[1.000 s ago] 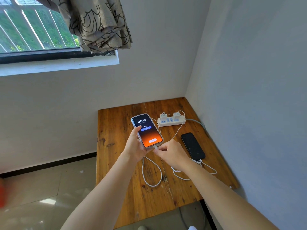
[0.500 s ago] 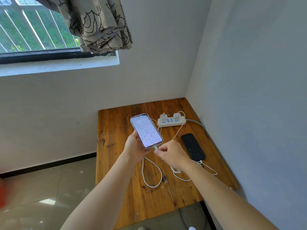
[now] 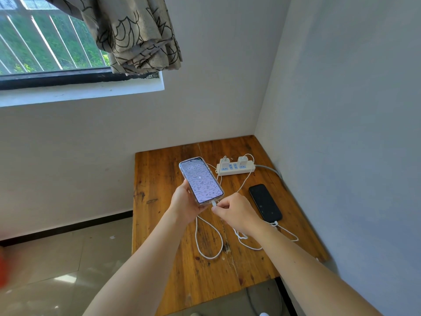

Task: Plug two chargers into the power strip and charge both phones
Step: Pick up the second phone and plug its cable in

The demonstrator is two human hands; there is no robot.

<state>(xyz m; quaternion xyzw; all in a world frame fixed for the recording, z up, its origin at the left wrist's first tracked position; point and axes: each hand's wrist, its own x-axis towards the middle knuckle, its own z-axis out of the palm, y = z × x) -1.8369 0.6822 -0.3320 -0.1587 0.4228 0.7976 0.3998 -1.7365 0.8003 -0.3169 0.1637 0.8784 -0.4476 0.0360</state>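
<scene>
Head view: the left hand (image 3: pixel 185 202) cradles the lit phone (image 3: pixel 200 180) from below and from its left edge, fingers curled round the clear case, so the phone is tilted above the wooden table (image 3: pixel 159 179) with its screen up. The right hand (image 3: pixel 237 213) pinches the white plug (image 3: pixel 214 203) between thumb and forefinger at the phone's bottom edge; whether the plug is fully seated cannot be told. From there the white cable (image 3: pixel 209 238) drops in a long loop onto the table and runs back towards the power strip (image 3: pixel 235 168).

The strip lies near the far right corner of the table, with the left charger (image 3: pixel 224 161) and the right charger (image 3: pixel 242 159) both standing in its sockets, and a grey cord (image 3: pixel 268 169) leaving its right end. The dark phone (image 3: pixel 265 201) lies flat on the table to the right of the right hand, screen off, its own second cable (image 3: pixel 250 245) joined at its near end and coiled just beside it.

A second ago the held phone's screen showed a dark and orange lock screen; half a second ago and now it is pale with a fine pattern, the clock faint at its top. Both hands have stayed almost where they were, and the strip and the dark phone have not moved.

A patterned curtain (image 3: pixel 136 37) hangs bunched by the window (image 3: pixel 45 42) up on the left
</scene>
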